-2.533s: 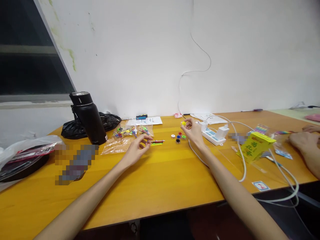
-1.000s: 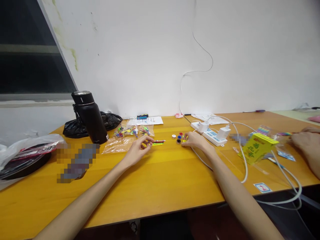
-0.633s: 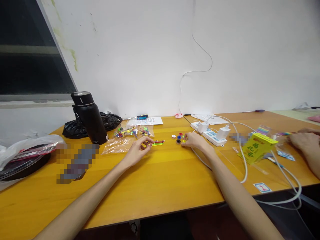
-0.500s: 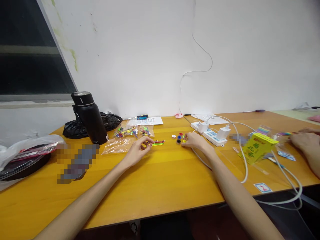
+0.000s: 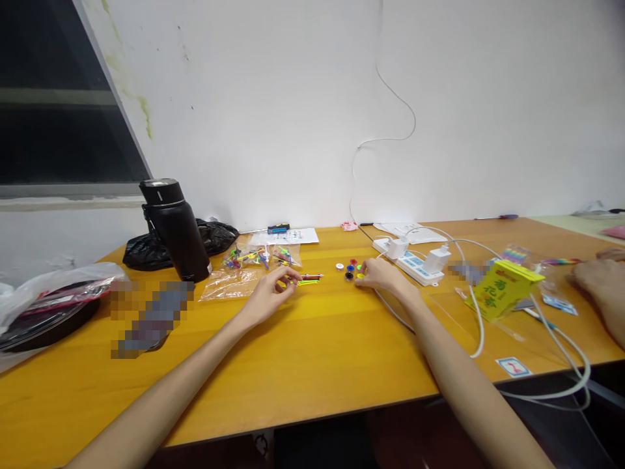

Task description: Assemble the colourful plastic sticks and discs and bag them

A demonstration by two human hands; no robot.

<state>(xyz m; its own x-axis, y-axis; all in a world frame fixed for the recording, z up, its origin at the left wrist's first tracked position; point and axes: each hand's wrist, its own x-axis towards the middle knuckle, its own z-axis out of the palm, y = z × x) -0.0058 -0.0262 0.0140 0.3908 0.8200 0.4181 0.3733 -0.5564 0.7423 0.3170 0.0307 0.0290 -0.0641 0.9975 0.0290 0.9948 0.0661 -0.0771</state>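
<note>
Right hand: fingertips at the yellow disc on the desk, beside other coloured discs; cannot tell whether they pinch it. Left hand: fingers curled at the thin sticks; grip unconfirmed. Discs appear light, rigid, smooth plastic, best taken by the rim; sticks, slender and probably slippery, at mid-length.

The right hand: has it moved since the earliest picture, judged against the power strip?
Yes. The right hand is lower in view, its fingertips now nearer the person than the far end of the power strip.
</note>
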